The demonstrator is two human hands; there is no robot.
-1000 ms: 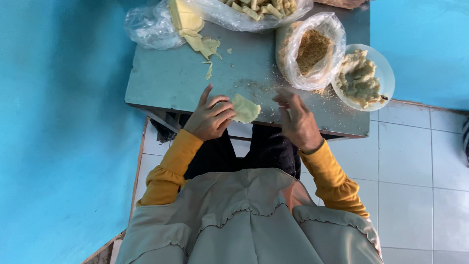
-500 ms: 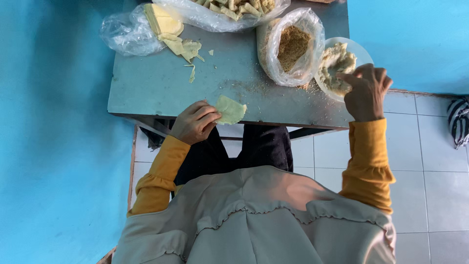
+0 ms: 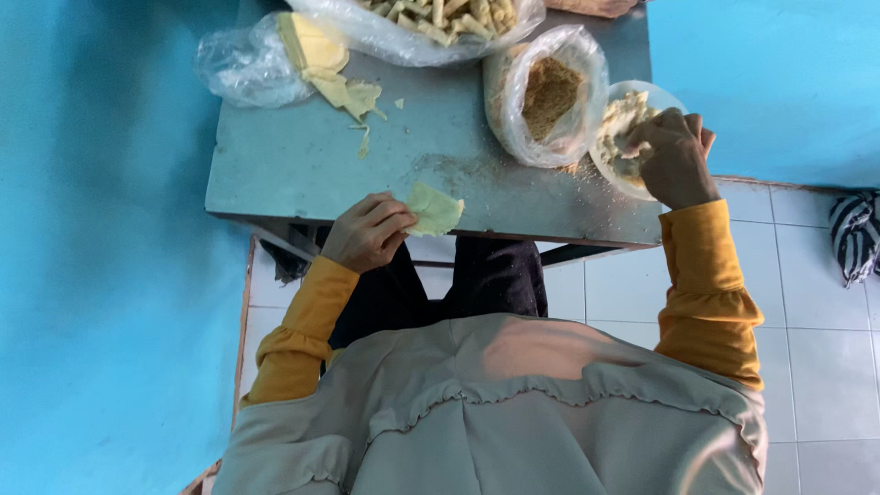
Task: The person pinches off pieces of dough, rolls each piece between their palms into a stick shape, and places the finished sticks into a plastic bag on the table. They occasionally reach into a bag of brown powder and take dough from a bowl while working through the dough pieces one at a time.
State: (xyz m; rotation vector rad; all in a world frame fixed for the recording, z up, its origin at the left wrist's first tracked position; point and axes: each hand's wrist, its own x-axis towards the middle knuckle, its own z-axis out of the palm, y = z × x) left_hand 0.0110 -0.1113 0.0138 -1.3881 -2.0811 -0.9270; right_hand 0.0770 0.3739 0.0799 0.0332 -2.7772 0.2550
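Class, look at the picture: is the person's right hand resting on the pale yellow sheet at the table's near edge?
No. The right hand is in the bowl of pale filling, while the left hand holds the yellow sheet.

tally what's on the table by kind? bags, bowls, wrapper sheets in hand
Plastic bags: 3 (wrapper stack bag, rolled pieces bag, crumb bag)
Bowls: 1 (filling bowl, right hand in it)
Wrapper sheets in hand: 1 (sheet held by left hand)
Total: 5
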